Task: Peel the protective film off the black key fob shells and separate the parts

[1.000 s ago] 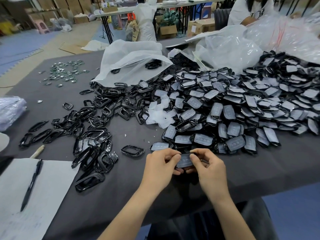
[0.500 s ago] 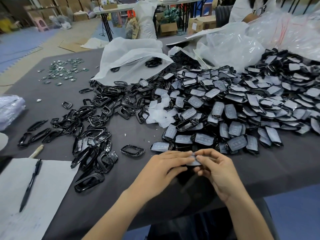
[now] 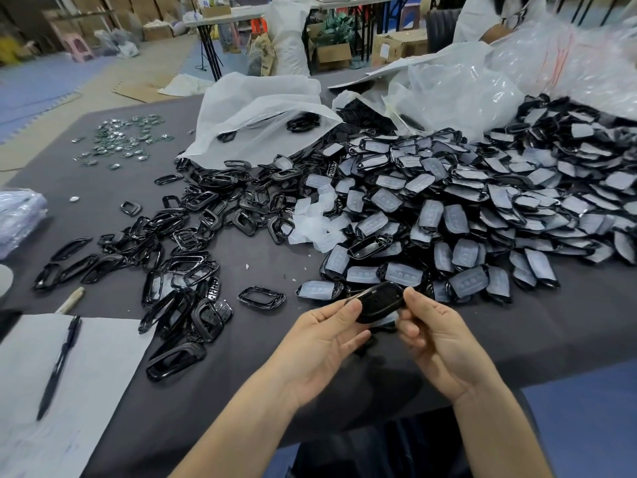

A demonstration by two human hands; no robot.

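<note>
Above the table's (image 3: 568, 326) near edge, the left hand (image 3: 320, 343) and right hand (image 3: 437, 336) are holding one black shell (image 3: 379, 301) between them, fingers pinching its two ends. Bare black frames (image 3: 193, 257) are lying spread toward the left edge. A big heap of film-covered shells (image 3: 482, 215) is filling the far right, with white bags (image 3: 262, 119) lying behind.

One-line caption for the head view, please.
Both hands hold a black key fob shell before the filmed pile.
</note>
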